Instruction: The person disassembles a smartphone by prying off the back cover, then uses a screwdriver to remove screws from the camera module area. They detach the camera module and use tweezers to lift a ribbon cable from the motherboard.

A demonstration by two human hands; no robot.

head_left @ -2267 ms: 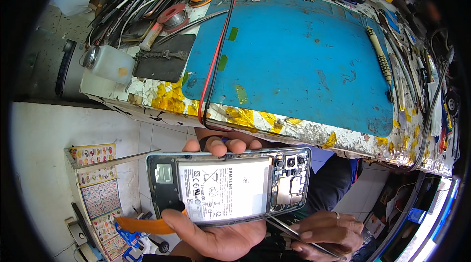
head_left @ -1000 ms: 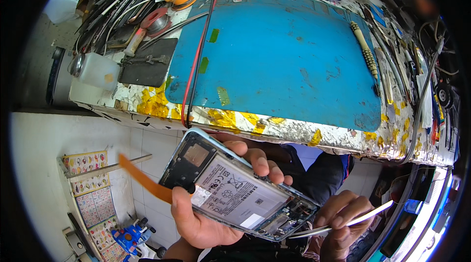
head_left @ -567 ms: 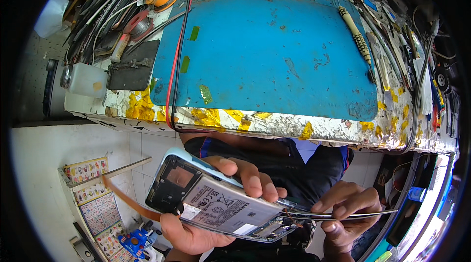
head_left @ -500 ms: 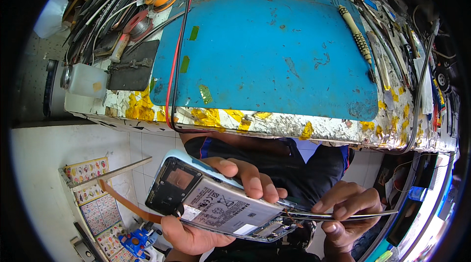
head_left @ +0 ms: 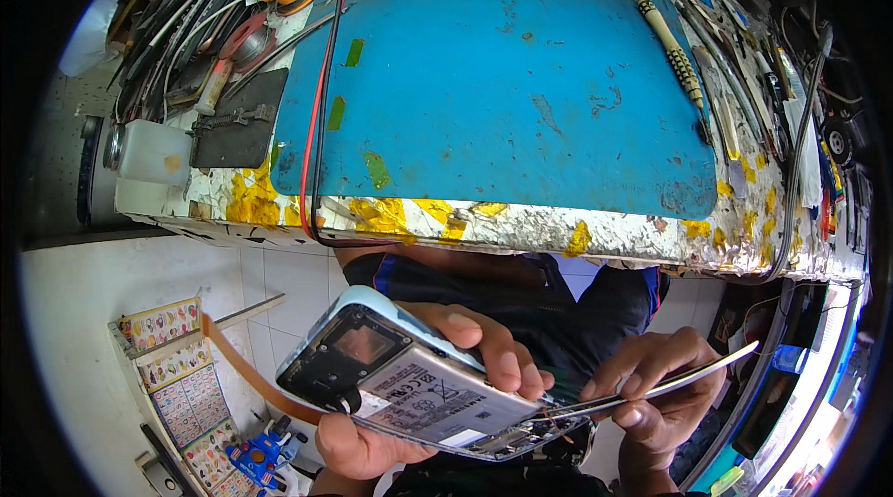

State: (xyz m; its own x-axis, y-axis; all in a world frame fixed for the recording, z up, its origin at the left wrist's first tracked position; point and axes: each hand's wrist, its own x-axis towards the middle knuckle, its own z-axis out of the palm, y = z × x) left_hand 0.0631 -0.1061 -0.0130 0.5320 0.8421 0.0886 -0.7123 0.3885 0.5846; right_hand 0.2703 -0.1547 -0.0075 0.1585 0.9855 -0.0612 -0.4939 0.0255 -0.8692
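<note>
An opened phone (head_left: 437,395) is tilted below the bench edge, with its battery, dark upper cover and lower circuit parts exposed. My left hand (head_left: 488,344) is closed around it, fingers over the far side and thumb at the near edge. Slim metal tweezers (head_left: 693,373) are pinched in my right hand (head_left: 665,390). Their tips reach the right-hand end of the phone, where fine parts are too small to make out. From the phone's left side a long orange-brown flex ribbon (head_left: 242,367) sticks out.
A blue work mat (head_left: 465,97) covers the bench, crossed at left by a red-and-black cable (head_left: 319,125). A patterned-handled tool (head_left: 672,51) lies at right. Wire spools (head_left: 249,43) and a translucent bottle (head_left: 153,153) stand at left. A blue device (head_left: 265,455) is on the floor.
The outer end of the tweezers has swung upward in my right hand, which has shifted slightly left. The phone has tipped a little. The view has shifted slightly.
</note>
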